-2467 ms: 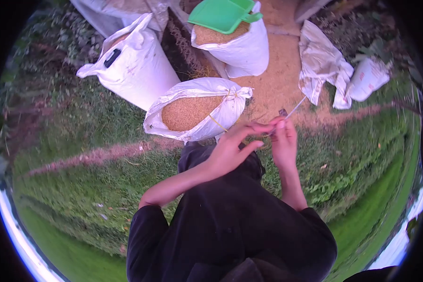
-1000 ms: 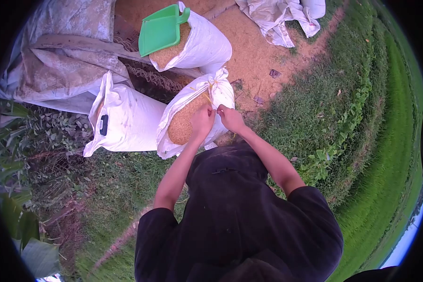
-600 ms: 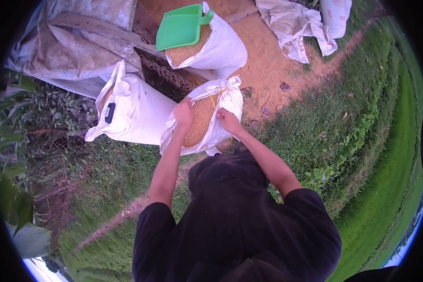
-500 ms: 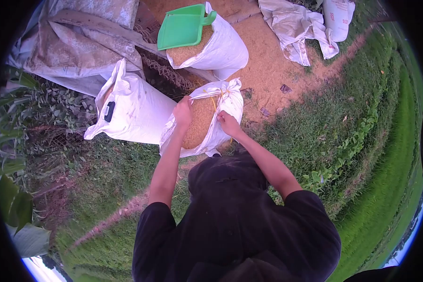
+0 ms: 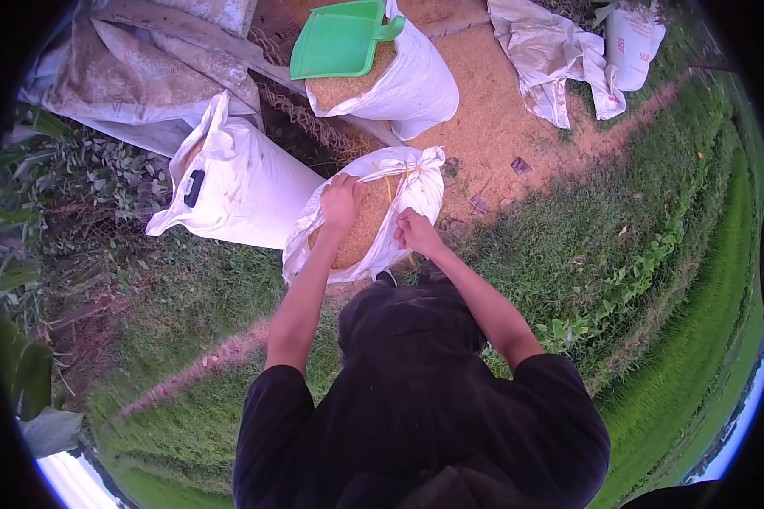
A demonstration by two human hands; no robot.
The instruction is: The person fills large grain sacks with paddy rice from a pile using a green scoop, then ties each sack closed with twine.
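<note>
An opened white woven sack (image 5: 424,191) of tan, grain-like material (image 5: 373,209) stands in front of me, one corner bunched and tied with yellow string (image 5: 390,187). My left hand (image 5: 340,205) is at its far rim, fingers curled over the edge of the cloth. On the right side of the mouth, my right hand (image 5: 418,232) is closed with the fingertips pinching the sack's edge. The string's tied part lies just beyond this hand.
To the left leans another white sack (image 5: 246,182) with a dark object (image 5: 193,188) on it. A green dustpan (image 5: 335,42) rests on a filled sack (image 5: 424,81) behind. Tan grain (image 5: 475,85) covers the ground, crumpled sacking (image 5: 539,55) lies at right, and grass (image 5: 560,246) surrounds.
My left hand has shifted slightly right along the far rim. My right hand has moved slightly down along the sack's edge. The view has shifted a little.
</note>
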